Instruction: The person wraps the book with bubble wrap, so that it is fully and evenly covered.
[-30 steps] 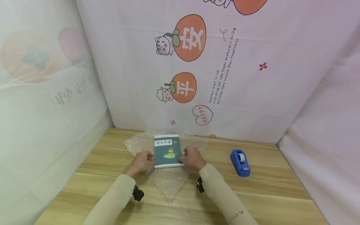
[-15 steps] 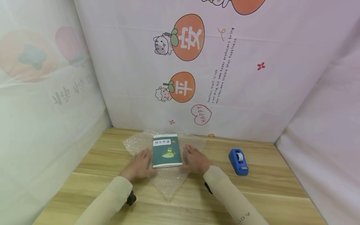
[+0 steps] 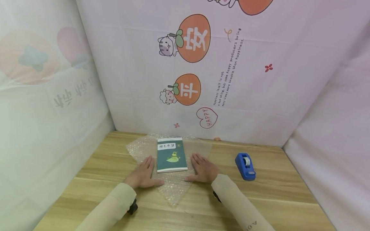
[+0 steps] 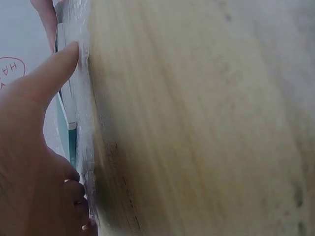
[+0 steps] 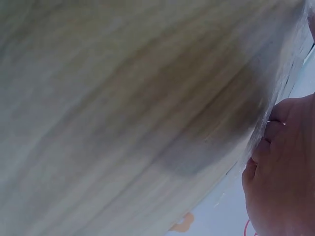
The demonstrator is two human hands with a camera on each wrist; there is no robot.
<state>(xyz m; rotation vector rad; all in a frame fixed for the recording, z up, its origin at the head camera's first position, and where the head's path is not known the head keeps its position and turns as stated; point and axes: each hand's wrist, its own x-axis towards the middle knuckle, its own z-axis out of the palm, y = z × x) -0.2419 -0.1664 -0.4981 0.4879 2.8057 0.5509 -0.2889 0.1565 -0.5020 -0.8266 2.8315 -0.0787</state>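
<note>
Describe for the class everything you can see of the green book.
The green book is thin and closed, apparently paper, with a white band along its top and bottom edges. Its front bears a white label with dark characters and a yellow-green leaf-like drawing. It lies flat, front up, on the bubble wrap. The left hand and right hand rest on either side, apart from it.

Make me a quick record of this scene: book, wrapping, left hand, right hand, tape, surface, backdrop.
Book: green cover with pale bands, lying on the bubble wrap
Wrapping: bubble wrap, spread out, one corner pointing toward the person
Left hand: left of the book, fingers extended over the wrap
Right hand: right of the book, fingers extended over the wrap
Tape: roll in a blue dispenser, beyond the right hand
Surface: wood-grain table
Backdrop: printed cloth
</note>
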